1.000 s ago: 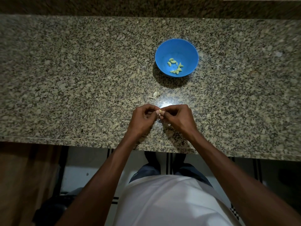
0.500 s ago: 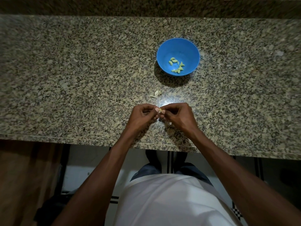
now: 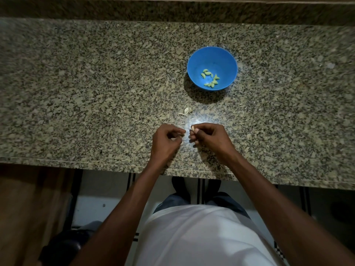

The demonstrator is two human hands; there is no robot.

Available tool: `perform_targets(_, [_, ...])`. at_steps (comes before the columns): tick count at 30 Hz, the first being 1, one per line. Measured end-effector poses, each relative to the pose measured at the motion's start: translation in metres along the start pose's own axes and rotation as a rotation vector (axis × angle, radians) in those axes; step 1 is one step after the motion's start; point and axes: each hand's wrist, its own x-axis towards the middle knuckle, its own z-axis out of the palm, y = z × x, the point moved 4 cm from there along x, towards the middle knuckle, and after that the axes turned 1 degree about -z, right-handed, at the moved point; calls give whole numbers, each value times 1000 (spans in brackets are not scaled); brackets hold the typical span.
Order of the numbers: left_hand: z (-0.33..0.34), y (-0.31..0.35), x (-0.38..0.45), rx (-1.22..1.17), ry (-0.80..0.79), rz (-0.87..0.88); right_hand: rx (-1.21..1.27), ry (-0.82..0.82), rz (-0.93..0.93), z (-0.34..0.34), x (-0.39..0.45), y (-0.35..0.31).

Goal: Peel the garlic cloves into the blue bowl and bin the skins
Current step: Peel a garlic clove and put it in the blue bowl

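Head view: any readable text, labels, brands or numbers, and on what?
None. The blue bowl, the granite counter and the white shirt carry no print, and neither do the hands.

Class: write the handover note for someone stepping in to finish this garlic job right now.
Right hand pinches a clove over the counter.
Left hand is curled beside it, apart; whether it holds skin is unclear.
Blue bowl sits further back, with several peeled cloves inside.
Skin scraps lie between bowl and hands.
Left: finish this clove, drop it in the bowl, bin the skins. No bin in view.
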Motion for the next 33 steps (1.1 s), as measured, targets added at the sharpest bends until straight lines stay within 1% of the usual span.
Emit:
perform_targets(3, [-4,3,-4,-23,74,-9,40,-9,10,2,-1,0])
perform_targets(5, [-7,10,-7,-95,73,-18,41,-16,3,2,-1,-1])
perform_targets(7, [-7,18,-7,-111,9,42,32,-30,-7,2,-2,0])
perform_targets(9, [-6,23,-5,-108,-94,111,37,-44,-12,2,-3,0])
perform_targets(10, [-5,24,-3,-106,-133,122,42,-48,-14,2,-3,0])
perform_targets(12, [-5,25,-1,-115,-160,113,49,-55,-19,2,-4,0])
perform_targets(21, [-1,24,-2,-99,-30,92,97,-58,19,1,-11,-2])
perform_targets(25, [3,23,-4,-94,-30,67,79,-25,6,0,-12,-5])
perform_targets(27, [5,23,-3,-107,-30,53,41,22,-9,0,-13,-8])
perform_targets(30, [6,22,-4,-176,-48,-8,-162,98,-61,-1,-11,-11])
perform_targets(33, [5,19,-3,-273,-163,-74,-286,105,-92,-2,-10,-14])
